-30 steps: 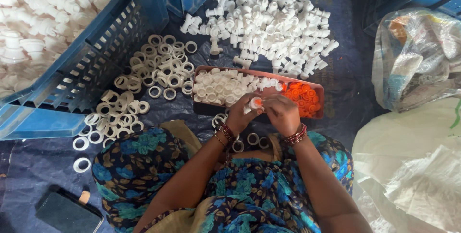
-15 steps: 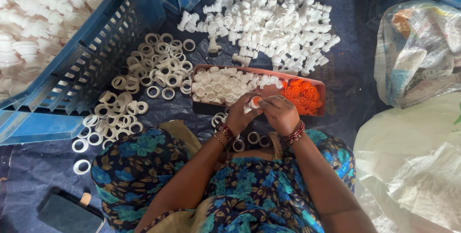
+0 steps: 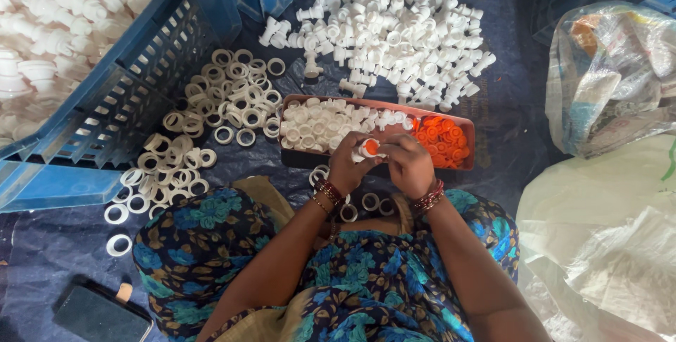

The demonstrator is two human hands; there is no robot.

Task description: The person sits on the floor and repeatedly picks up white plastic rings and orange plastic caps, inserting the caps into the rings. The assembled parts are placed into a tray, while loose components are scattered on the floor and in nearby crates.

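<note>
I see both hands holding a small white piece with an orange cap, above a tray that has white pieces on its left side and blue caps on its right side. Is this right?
Not quite. The head view shows both hands, left hand and right hand, holding the small white piece with an orange cap above the tray, but the caps on its right side are orange, not blue.

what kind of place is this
Probably a small workshop floor where plastic parts are put together by hand. A big pile of white plastic pieces lies on the blue sheet, white rings are spread beside a blue crate, and both hands work a small orange-and-white part over a tray.
</note>
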